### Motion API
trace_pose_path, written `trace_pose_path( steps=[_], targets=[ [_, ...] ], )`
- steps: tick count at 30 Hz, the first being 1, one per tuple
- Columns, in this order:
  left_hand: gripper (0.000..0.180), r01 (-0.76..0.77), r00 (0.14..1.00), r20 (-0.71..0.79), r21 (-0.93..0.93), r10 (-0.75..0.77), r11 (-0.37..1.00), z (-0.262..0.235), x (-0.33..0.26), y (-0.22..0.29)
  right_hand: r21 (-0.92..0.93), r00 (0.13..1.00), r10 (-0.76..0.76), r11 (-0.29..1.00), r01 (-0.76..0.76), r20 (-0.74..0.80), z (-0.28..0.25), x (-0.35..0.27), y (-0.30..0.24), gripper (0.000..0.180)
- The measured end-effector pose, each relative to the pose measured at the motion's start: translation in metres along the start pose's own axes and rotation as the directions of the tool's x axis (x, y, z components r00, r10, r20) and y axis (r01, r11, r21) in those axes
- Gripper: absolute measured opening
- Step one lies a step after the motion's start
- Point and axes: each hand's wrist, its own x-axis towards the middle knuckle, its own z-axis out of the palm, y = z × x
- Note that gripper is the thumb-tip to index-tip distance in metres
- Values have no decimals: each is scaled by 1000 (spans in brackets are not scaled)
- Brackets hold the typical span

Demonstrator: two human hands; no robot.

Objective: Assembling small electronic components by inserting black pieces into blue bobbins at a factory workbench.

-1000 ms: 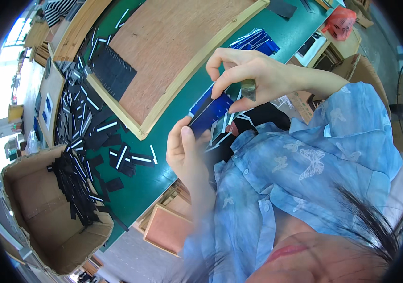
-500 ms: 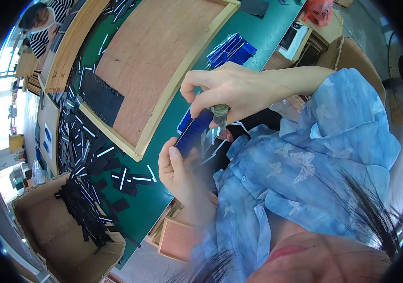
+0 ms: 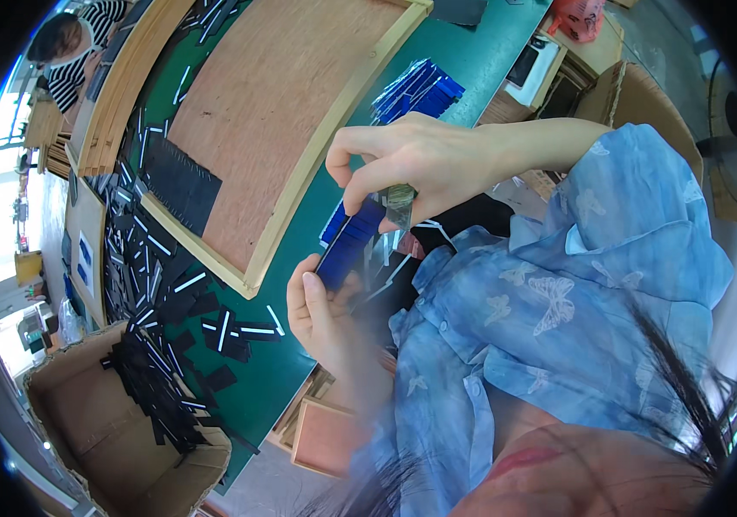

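Note:
My left hand [image 3: 324, 314] is closed on the lower end of a dark blue, flat bundle [image 3: 347, 250] with a thin black edge, thumb on top and fingers beneath. At the bundle's upper end my right hand [image 3: 416, 164] is closed too, its index finger and thumb bent against it. A clear, greenish piece [image 3: 399, 196] that looks like tape or film sits beside my right fingers; how it is held is hidden. Thin pale strips [image 3: 394, 271] dangle below the bundle. Beyond the right hand, a pile of glossy blue strips [image 3: 416, 90] lies on the green table [image 3: 269, 379].
A wood-framed board [image 3: 269, 112] rests on the table, a black sheet [image 3: 181, 185] on its corner. Loose black pieces with white strips [image 3: 149, 250] spread left of it. A cardboard box [image 3: 97, 431] stands lower left. A person in stripes [image 3: 71, 73] sits at the far left.
The view has shifted slightly. Both hands keep their grip on the blue bundle in nearly the same pose.

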Motion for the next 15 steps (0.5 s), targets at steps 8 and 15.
trace_pose_path(
  steps=[8, 15],
  targets=[
    [32, -135, 987, -82, 27, 137, 990, -32, 8, -13, -80, 996, 15, 997, -22, -93, -44, -30, 35, 32],
    [33, -162, 985, -51, 66, 165, 985, -28, 10, -8, -274, 963, 224, 926, -259, -153, -64, -83, 96, 30]
  ],
)
